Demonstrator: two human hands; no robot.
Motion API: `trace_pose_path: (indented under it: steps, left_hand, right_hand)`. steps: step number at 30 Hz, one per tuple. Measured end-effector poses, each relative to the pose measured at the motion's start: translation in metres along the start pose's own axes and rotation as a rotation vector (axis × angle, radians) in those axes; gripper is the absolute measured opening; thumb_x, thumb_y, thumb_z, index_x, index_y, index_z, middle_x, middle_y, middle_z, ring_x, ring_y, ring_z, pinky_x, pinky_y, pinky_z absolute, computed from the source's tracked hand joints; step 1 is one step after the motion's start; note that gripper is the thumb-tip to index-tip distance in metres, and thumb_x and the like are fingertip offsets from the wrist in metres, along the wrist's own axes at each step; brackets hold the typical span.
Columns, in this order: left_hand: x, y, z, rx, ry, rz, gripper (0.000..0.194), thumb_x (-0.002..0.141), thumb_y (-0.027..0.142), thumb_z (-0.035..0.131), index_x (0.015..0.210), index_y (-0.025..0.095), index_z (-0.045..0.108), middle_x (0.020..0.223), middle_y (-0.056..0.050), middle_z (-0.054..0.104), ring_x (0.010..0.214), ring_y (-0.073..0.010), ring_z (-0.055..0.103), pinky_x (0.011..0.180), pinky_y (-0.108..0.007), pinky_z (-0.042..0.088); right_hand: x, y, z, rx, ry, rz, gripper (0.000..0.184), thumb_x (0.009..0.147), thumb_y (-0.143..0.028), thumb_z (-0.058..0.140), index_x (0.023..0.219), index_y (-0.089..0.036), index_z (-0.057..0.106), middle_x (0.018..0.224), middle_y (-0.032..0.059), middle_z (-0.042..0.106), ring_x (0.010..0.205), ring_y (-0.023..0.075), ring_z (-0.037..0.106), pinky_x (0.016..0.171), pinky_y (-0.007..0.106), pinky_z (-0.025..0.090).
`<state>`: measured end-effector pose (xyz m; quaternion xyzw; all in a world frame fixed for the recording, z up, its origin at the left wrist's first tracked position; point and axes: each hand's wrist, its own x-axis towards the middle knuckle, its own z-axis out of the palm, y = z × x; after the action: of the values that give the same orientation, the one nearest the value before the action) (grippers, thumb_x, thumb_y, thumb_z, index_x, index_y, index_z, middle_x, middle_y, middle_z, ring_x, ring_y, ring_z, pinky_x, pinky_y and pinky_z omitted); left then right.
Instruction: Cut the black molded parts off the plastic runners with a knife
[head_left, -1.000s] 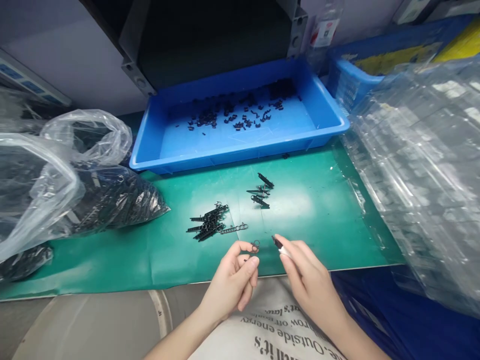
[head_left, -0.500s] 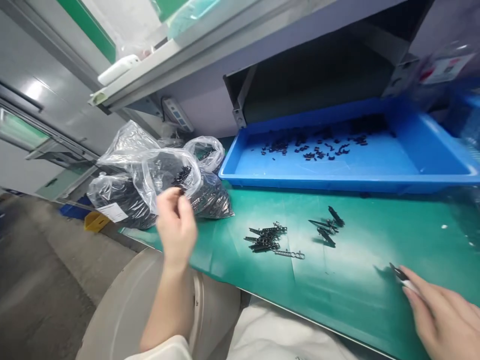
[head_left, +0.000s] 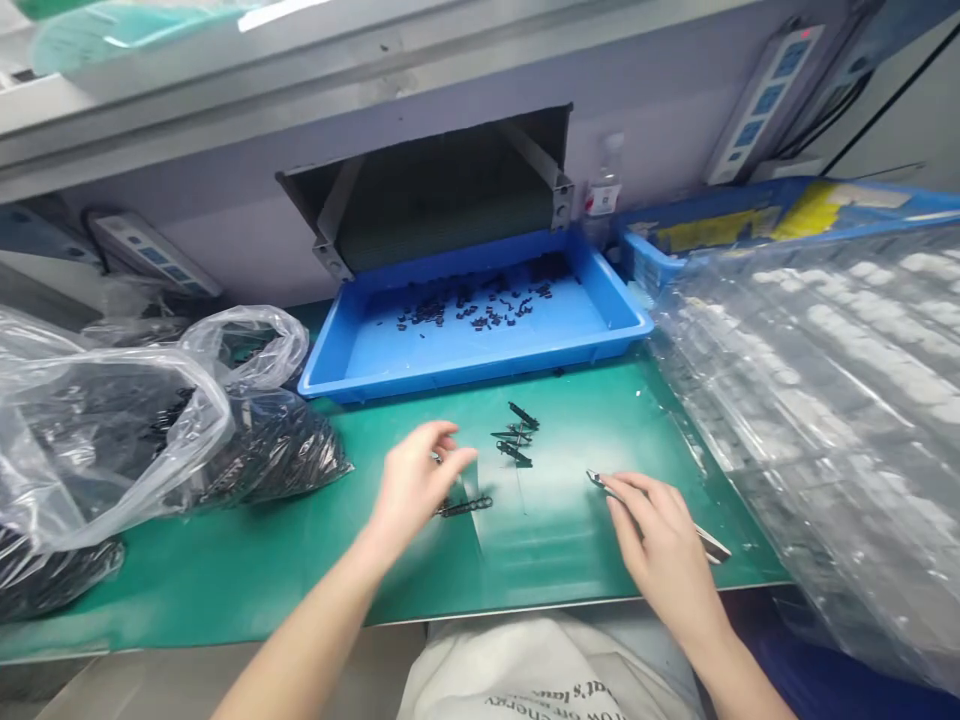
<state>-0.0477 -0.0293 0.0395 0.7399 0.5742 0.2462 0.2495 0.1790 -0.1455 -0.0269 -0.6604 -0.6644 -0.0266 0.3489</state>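
Here the left hand [head_left: 415, 482] hovers low over the green mat [head_left: 225, 540] that covers the worktop, fingers spread and slack, its fingertips right above a small heap of black plastic strips [head_left: 459, 503]; most of the heap is hidden beneath the palm, and I cannot tell whether any strip is actually pinched. Just beyond that heap, toward the blue tray [head_left: 480, 340], lies a second little cluster of black parts [head_left: 516, 437], apart from either hand. The right hand [head_left: 664, 545] rests on the mat to the right of the heap, well apart from it, loosely closed on a slim pair of tweezers [head_left: 705, 540] whose dark tip sticks out past the fingertips while the other end shows behind the hand. The blue tray sits at the far edge of the mat with small black pieces scattered inside. Left of the heap slump clear plastic bags [head_left: 135, 420] full of black parts; to the right, stacked clear blister trays [head_left: 825, 400].
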Motion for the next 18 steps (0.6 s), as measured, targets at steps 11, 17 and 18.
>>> trace_pose_path:
  steps: [11, 17, 18]
  left_hand:
    - [-0.015, 0.031, 0.033, -0.454, -0.484, -0.159, 0.009, 0.072, 0.027, 0.055, 0.076, 0.019, 0.052, 0.065, 0.002, 0.057, 0.058, -0.0119, 0.055, 0.051, -0.021, 0.041]
    - [-0.052, 0.035, 0.024, -1.005, -0.763, -0.291, 0.019, 0.065, 0.021, 0.069, 0.073, 0.016, 0.053, 0.073, 0.002, 0.056, 0.058, -0.0055, 0.047, 0.056, -0.018, 0.039]
    - [-0.056, 0.034, 0.029, -1.087, -0.729, -0.344, 0.023, 0.063, 0.023, 0.072, 0.074, 0.015, 0.053, 0.072, 0.002, 0.056, 0.058, -0.0056, 0.048, 0.056, -0.018, 0.039]
  right_hand:
    - [-0.009, -0.015, -0.007, 0.293, 0.040, 0.187, 0.023, 0.088, -0.023, 0.045, 0.107, -0.018, 0.056, 0.099, 0.0094, 0.061, 0.079, 0.0193, 0.062, 0.070, 0.030, 0.052]
    - [-0.004, -0.039, 0.007, 0.624, -0.143, -0.001, 0.026, 0.087, -0.018, 0.047, 0.107, -0.023, 0.061, 0.097, 0.0055, 0.067, 0.085, 0.0186, 0.064, 0.072, 0.025, 0.054]
    - [-0.004, -0.042, 0.008, 0.638, -0.117, -0.019, 0.026, 0.087, -0.016, 0.046, 0.103, -0.024, 0.064, 0.091, 0.0043, 0.069, 0.081, 0.0181, 0.066, 0.070, 0.024, 0.054]
